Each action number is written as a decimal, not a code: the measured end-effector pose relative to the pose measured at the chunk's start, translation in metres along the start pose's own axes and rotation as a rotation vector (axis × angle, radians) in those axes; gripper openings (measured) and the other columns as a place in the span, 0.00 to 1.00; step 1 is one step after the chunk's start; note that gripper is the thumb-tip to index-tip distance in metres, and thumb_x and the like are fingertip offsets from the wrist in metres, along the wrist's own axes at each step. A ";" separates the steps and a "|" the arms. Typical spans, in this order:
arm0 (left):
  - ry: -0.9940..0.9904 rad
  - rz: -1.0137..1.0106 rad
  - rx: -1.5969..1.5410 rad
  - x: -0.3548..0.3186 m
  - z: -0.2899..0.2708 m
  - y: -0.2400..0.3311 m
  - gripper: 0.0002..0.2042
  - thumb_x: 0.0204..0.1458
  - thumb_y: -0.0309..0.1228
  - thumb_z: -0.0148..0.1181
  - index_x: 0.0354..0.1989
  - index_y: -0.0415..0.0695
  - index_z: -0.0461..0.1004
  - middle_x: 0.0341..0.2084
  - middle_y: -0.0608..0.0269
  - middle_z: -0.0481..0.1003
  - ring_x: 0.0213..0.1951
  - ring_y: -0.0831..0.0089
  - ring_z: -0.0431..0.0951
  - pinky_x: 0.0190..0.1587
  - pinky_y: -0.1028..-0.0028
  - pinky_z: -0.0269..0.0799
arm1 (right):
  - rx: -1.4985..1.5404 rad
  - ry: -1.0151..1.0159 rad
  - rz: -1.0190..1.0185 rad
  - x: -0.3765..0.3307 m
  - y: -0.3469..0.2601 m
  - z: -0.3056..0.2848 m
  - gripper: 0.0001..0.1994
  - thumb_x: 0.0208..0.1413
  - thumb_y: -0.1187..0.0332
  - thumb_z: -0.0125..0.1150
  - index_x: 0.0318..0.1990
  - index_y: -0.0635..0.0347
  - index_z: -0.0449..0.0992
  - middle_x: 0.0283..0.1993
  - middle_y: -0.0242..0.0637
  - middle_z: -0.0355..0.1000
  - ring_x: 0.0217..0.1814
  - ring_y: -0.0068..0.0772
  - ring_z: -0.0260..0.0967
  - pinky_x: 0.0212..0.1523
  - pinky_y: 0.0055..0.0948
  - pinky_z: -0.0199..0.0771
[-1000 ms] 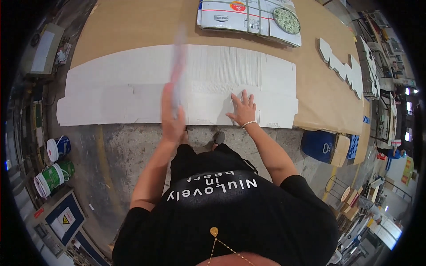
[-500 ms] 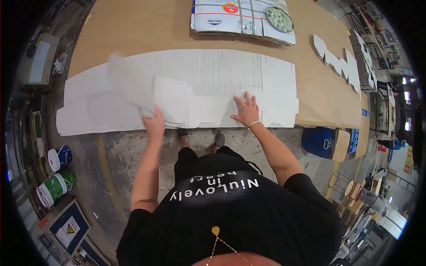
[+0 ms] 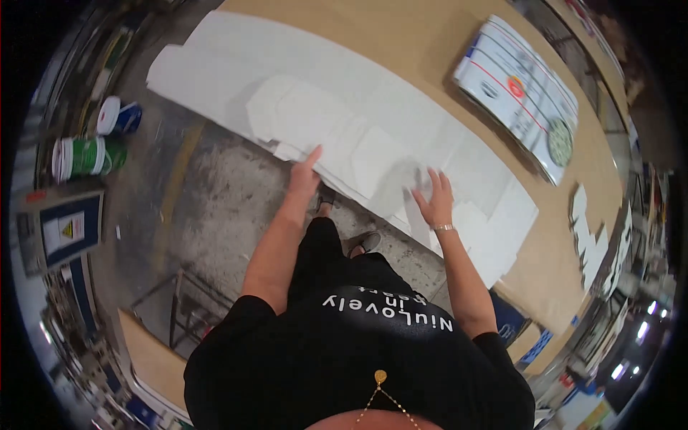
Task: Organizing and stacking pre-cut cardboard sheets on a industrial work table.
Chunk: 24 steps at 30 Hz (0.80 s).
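Flat white die-cut cardboard blanks (image 3: 416,107) lie spread in a long overlapping layer along the table's near edge. My left hand (image 3: 306,172) grips the near edge of a smaller white cardboard piece (image 3: 304,111) on top of them, thumb above and the other fingers hidden below. Farther right, my right hand (image 3: 436,201) is open with its fingers apart, just over the blanks and casting a shadow on them. Whether its fingertips touch the cardboard I cannot tell.
A strapped bundle of printed white cartons (image 3: 519,97) lies on the brown-topped table (image 3: 387,32) at the far right. Zigzag white cardboard pieces (image 3: 589,240) rest beyond it. Green (image 3: 86,158) and blue (image 3: 122,116) buckets stand on the floor at left.
My view has swung, so the table now slants down to the right. The white piece at my left hand, blurred and raised before, now lies lower over the blanks. My right hand stays open.
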<state>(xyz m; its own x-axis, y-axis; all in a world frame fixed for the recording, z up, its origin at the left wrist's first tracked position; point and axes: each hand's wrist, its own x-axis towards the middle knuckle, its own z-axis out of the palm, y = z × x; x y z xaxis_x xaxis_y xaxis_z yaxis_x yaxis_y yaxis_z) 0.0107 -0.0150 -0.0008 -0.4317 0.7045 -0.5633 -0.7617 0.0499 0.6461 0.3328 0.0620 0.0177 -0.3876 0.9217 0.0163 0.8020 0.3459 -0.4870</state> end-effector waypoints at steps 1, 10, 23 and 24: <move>-0.037 0.027 -0.059 -0.003 0.004 0.003 0.25 0.53 0.35 0.58 0.56 0.33 0.61 0.53 0.56 0.66 0.54 0.65 0.66 0.57 0.66 0.62 | 0.084 0.003 -0.114 0.032 -0.021 0.016 0.35 0.44 0.53 0.65 0.60 0.54 0.61 0.59 0.57 0.59 0.63 0.59 0.53 0.61 0.48 0.55; -0.012 -0.108 -0.250 0.038 -0.044 0.084 0.26 0.56 0.43 0.52 0.58 0.39 0.60 0.53 0.59 0.67 0.53 0.64 0.68 0.53 0.65 0.65 | 0.165 -0.452 -0.065 0.233 -0.158 0.104 0.23 0.44 0.51 0.64 0.34 0.67 0.77 0.32 0.44 0.76 0.34 0.42 0.74 0.40 0.33 0.72; 0.150 -0.034 -0.034 0.070 -0.054 0.071 0.21 0.54 0.33 0.56 0.53 0.35 0.65 0.48 0.58 0.70 0.48 0.68 0.71 0.49 0.70 0.66 | 0.738 -0.580 0.421 0.232 -0.145 0.135 0.10 0.44 0.65 0.70 0.25 0.60 0.75 0.20 0.21 0.64 0.21 0.14 0.55 0.22 0.18 0.55; 0.139 -0.033 -0.035 0.070 -0.053 0.072 0.21 0.54 0.33 0.56 0.54 0.35 0.65 0.49 0.57 0.70 0.48 0.68 0.70 0.50 0.70 0.66 | 0.677 -0.562 0.406 0.234 -0.144 0.138 0.10 0.44 0.64 0.70 0.25 0.60 0.76 0.20 0.22 0.65 0.21 0.15 0.56 0.23 0.18 0.56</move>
<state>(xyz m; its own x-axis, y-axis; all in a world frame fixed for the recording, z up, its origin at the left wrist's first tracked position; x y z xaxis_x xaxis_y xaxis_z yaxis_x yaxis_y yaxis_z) -0.1001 0.0008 -0.0210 -0.4666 0.5980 -0.6516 -0.7922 0.0450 0.6086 0.0644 0.2033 -0.0288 -0.4404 0.6694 -0.5983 0.5591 -0.3169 -0.7662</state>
